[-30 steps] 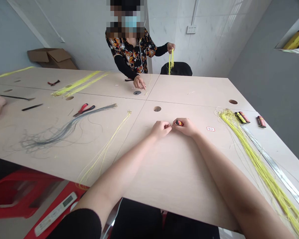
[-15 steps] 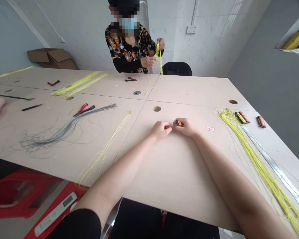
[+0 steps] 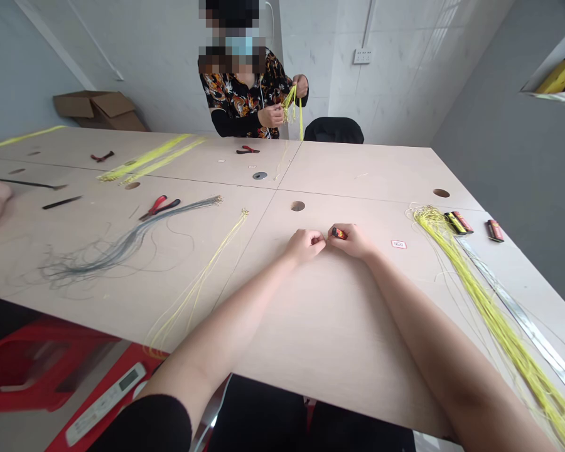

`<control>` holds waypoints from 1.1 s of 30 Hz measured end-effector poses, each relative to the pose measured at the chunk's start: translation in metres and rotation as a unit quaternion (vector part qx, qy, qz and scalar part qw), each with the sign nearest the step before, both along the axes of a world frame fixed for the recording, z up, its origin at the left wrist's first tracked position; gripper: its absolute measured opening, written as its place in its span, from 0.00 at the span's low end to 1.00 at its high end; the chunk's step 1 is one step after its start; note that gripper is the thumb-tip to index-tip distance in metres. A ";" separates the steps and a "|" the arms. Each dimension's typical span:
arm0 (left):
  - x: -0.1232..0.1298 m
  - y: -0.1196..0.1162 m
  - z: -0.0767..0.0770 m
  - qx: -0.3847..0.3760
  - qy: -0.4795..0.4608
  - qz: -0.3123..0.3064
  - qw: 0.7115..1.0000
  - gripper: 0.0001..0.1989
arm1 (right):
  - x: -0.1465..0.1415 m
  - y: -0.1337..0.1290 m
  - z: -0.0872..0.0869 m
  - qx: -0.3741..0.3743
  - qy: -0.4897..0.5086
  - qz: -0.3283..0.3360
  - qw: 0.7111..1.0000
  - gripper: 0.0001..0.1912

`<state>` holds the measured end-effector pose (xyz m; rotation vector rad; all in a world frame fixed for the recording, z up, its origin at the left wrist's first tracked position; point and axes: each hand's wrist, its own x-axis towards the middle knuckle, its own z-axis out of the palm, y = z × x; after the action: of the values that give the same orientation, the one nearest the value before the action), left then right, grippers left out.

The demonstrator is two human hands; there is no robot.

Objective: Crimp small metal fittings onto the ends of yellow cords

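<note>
Red-and-black cylinder (image 3: 339, 233), small and glossy, pinched in right hand (image 3: 354, 242), left hand (image 3: 304, 246) curled just beside it

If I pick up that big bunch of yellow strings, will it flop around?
Probably very floppy: the yellow strings lie in loose curves, and similar ones droop from the far person's hand. They look thin, so likely light. Stray ends suggest they could tangle.

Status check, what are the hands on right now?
Right hand pinching small red-and-black item. Left hand right beside it, contact unclear. Yellow cord bundle lying well off to the right.
</note>
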<state>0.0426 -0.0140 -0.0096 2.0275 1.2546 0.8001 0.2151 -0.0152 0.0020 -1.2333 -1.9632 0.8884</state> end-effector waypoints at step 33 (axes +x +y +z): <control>0.000 -0.001 0.003 -0.008 -0.036 0.004 0.999 0.11 | 0.004 0.007 -0.002 -0.019 0.037 -0.037 0.998 0.07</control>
<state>0.0428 -0.0148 -0.0062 1.9644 1.2257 0.8573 0.2187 -0.0086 0.0005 -1.2678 -1.8389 0.9254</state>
